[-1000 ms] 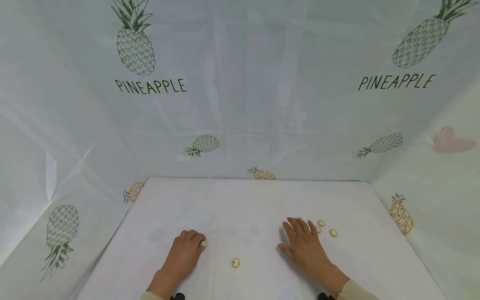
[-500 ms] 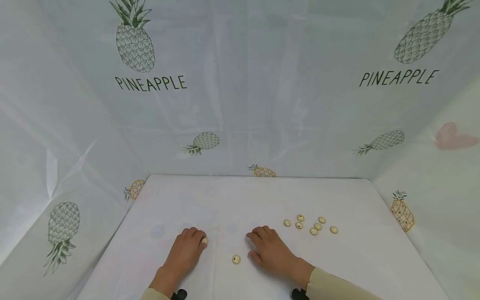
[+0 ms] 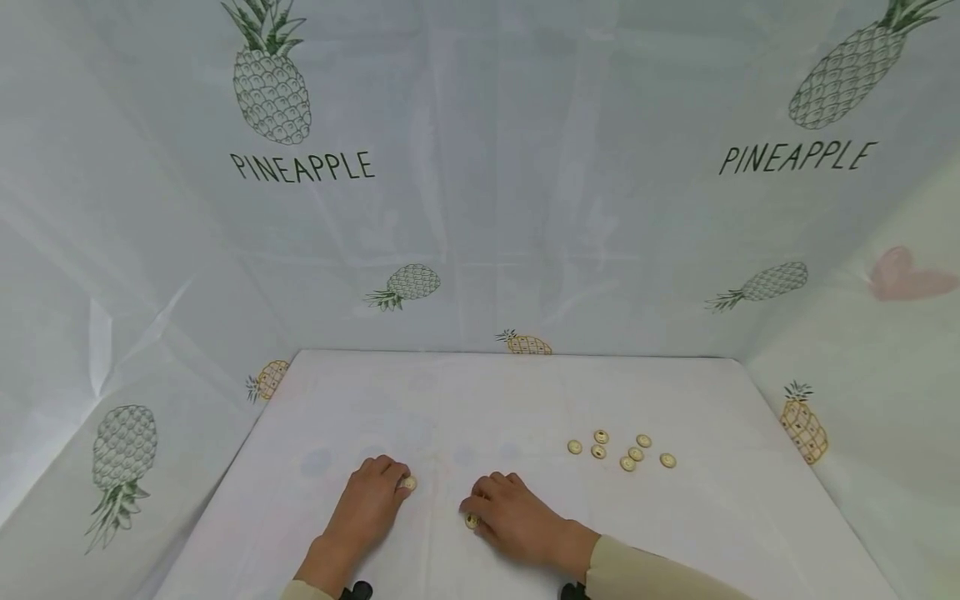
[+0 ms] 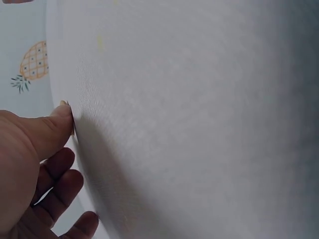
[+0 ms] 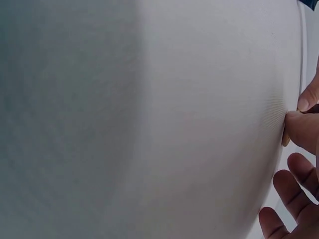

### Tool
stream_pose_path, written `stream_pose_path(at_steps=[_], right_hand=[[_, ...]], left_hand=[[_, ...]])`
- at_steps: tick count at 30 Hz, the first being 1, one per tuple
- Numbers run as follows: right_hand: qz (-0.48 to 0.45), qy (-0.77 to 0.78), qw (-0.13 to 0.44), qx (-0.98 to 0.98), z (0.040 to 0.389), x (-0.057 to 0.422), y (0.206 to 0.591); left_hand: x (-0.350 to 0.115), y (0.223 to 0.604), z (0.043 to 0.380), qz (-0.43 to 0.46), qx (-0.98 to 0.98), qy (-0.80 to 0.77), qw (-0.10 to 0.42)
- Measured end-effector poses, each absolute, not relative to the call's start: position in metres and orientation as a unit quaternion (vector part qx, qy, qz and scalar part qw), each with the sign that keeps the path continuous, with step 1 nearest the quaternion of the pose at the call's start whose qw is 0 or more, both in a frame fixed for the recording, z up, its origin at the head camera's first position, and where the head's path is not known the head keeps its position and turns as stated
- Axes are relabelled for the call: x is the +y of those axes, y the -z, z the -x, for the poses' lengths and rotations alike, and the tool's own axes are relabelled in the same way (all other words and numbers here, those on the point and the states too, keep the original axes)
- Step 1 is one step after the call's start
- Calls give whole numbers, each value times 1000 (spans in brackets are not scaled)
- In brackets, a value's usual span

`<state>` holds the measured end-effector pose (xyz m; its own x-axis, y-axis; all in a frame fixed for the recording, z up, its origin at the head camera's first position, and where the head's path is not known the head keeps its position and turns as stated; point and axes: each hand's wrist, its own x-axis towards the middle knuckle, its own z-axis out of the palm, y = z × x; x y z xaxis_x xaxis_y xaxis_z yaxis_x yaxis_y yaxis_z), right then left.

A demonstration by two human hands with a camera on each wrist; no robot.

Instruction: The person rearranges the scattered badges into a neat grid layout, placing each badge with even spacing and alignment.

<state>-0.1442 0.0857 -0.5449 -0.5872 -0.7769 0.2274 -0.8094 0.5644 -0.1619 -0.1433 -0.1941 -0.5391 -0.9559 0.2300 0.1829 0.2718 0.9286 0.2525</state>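
In the head view, my left hand rests on the white table with thumb and index finger around a small cream round disc. What is marked on that disc is too small to tell. To its right, my right hand holds a second cream disc between thumb and index finger. A dark mark shows on this one's face. The left wrist view catches my left thumb against the disc's thin edge. From the right wrist, a disc edge shows beside my right thumb.
Several loose cream discs lie in a scattered group on the right side of the table. White cloth walls printed with pineapples surround the table's back and sides.
My right hand has moved from beside the scattered discs leftward to the middle, and its fingers now close on the lone disc there. My left hand has stayed at its disc.
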Motion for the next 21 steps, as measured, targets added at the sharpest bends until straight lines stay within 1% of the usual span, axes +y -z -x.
stream_pose_path(at_steps=[5, 10, 15, 18, 21], right_hand=[[-442, -119, 60, -887, 144, 83, 544], [-423, -116, 87, -894, 144, 83, 548], [-400, -102, 101, -905, 145, 84, 551], [-389, -95, 95, -911, 146, 87, 551], [-378, -102, 78, -917, 145, 92, 551]], left_hand=[[-196, 541, 144, 130, -982, 113, 78], [-195, 541, 143, 139, -983, 80, 87], [-194, 542, 142, 145, -984, 54, 91], [-193, 543, 143, 150, -983, 47, 98], [-191, 545, 143, 153, -981, 48, 106]])
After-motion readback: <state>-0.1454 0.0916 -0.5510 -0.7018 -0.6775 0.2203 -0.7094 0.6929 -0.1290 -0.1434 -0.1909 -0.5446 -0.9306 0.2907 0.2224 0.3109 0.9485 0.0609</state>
